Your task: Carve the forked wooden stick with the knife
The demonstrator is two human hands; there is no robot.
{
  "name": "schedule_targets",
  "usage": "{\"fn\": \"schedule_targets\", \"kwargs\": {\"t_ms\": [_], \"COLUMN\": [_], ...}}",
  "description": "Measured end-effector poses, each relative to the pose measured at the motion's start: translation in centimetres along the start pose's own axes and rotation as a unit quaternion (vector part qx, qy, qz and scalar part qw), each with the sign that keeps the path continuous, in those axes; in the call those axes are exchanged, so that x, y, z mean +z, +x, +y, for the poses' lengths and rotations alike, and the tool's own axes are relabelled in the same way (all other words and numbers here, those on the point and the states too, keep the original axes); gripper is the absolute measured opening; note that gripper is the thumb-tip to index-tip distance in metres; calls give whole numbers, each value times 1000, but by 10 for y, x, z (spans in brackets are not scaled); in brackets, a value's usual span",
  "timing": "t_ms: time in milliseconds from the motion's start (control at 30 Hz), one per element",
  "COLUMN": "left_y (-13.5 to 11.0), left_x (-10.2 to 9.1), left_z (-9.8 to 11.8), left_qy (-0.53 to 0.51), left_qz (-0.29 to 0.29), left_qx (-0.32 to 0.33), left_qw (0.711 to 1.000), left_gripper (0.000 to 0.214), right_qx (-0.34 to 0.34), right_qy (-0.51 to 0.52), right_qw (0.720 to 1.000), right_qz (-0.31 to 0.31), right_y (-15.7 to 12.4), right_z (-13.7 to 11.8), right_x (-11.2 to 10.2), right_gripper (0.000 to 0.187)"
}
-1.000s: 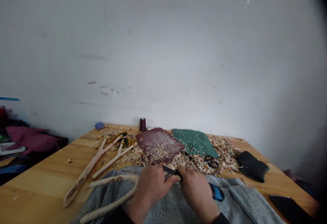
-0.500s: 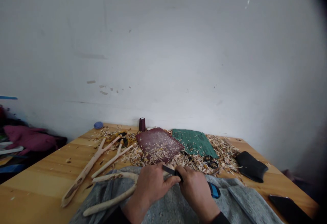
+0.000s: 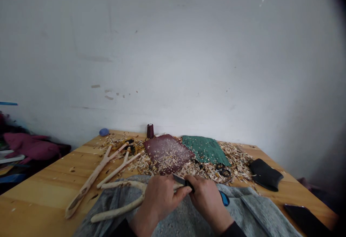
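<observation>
My left hand (image 3: 162,201) grips a peeled forked branch (image 3: 116,208) over my lap, its pale arms reaching out to the left. My right hand (image 3: 208,202) is closed around a carving knife (image 3: 224,198) with a blue and black handle. The dark blade (image 3: 180,180) sticks out past my right fingers and sits against the branch, right beside my left thumb. The cutting edge and the exact point of contact are hidden by my hands. Two more forked sticks (image 3: 89,181) lie on the wooden table (image 3: 35,193) beyond my left hand.
Wood shavings (image 3: 235,165) cover the far table around a maroon mat (image 3: 166,154) and a green mat (image 3: 205,150). Scissors (image 3: 223,170), a dark spool (image 3: 150,131), a black pouch (image 3: 265,175) and a phone (image 3: 305,220) lie about. Grey cloth (image 3: 259,211) covers my lap.
The branch's lower arm has swung upward and to the right. My hands have drawn slightly closer, and less of the knife's blue handle shows.
</observation>
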State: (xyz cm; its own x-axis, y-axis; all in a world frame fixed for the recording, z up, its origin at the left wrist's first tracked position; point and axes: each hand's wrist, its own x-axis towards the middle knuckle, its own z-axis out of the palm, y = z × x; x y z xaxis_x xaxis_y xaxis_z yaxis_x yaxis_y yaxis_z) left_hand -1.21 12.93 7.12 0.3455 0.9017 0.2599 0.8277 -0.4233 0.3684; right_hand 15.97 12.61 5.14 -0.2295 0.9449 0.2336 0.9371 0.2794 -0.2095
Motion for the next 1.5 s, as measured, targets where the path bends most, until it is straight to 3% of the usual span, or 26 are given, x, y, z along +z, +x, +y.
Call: {"fn": "schedule_targets", "kwargs": {"t_ms": [167, 500, 833, 1200, 1500], "left_y": [0, -1, -2, -2, -4], "left_x": [0, 0, -1, -3, 1], "left_z": [-2, -1, 1, 0, 3], "left_qy": [-6, 28, 46, 28, 71], "left_qz": [10, 14, 18, -2, 3], "left_qx": [26, -13, -11, 41, 35], "left_qw": [1000, 999, 999, 999, 997], "left_gripper": [39, 50, 54, 45, 52], "right_qx": [-30, -64, -84, -39, 12], "right_qy": [7, 18, 18, 3, -4], "right_qw": [1000, 998, 996, 999, 1000], "right_qz": [6, 18, 20, 14, 17], "right_y": [0, 0, 0, -1, 0], "right_z": [3, 6, 7, 2, 0], "right_x": [-2, -2, -2, 2, 3], "right_gripper": [24, 22, 20, 30, 33]}}
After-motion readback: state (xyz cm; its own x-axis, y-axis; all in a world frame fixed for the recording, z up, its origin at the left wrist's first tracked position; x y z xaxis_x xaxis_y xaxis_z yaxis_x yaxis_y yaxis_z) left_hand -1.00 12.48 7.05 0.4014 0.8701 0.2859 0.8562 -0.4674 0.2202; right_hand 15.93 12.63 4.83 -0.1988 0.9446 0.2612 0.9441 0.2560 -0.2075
